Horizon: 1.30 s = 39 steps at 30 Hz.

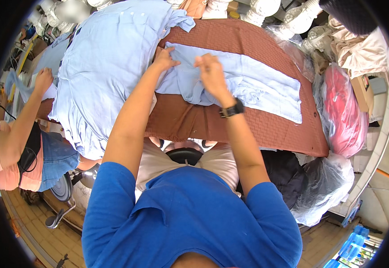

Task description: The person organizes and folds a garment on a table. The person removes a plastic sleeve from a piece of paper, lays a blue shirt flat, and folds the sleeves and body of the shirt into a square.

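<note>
On the brown pad (266, 129) | shirt (248, 80) pinched by left hand (165, 58) and right hand (210, 73) | fabric is best pulled taut, edges aligned, pile (100, 67) kept clear.

Under the fingers (170, 57) the pale blue garment (243, 80) is thin woven cloth, matt and softly creased; beneath it the desk cover (266, 129) is brown cloth with a raised woven rib. Right of the fingers, clear plastic bags (337, 111) look glossy and crinkled, one over red cloth
</note>
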Available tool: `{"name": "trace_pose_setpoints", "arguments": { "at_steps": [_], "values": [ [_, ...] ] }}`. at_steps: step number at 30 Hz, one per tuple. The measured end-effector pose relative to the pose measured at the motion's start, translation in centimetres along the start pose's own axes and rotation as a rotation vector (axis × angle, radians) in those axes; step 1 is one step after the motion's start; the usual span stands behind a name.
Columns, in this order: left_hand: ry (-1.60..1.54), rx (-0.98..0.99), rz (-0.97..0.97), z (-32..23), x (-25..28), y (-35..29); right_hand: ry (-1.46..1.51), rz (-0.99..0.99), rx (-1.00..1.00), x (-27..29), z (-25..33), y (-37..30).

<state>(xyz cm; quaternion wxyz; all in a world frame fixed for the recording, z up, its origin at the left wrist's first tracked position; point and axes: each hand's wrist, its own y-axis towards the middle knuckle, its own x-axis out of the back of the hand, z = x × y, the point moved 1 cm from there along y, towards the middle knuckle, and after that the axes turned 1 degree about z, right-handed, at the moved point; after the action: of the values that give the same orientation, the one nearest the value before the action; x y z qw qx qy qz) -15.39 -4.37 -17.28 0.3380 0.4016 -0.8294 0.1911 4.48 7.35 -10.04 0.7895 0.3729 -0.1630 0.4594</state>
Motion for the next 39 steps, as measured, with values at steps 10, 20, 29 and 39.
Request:
{"name": "trace_pose_setpoints", "arguments": {
  "at_steps": [10,20,29,39],
  "values": [
    [-0.051,-0.012,0.025,0.2,0.0,0.4,-0.217,0.030,0.168,2.7,-0.8,-0.4],
    [-0.065,0.042,0.062,-1.3,0.4,-0.2,-0.047,0.034,-0.043,-6.7,-2.9,0.2],
    [-0.087,0.029,0.025,-0.9,0.0,-0.4,-0.081,0.139,0.108,-5.0,2.5,-2.0],
    [-0.059,-0.029,0.022,-0.9,-0.3,0.3,-0.370,0.387,-0.184,5.5,-3.9,-1.8]
  ]
}}
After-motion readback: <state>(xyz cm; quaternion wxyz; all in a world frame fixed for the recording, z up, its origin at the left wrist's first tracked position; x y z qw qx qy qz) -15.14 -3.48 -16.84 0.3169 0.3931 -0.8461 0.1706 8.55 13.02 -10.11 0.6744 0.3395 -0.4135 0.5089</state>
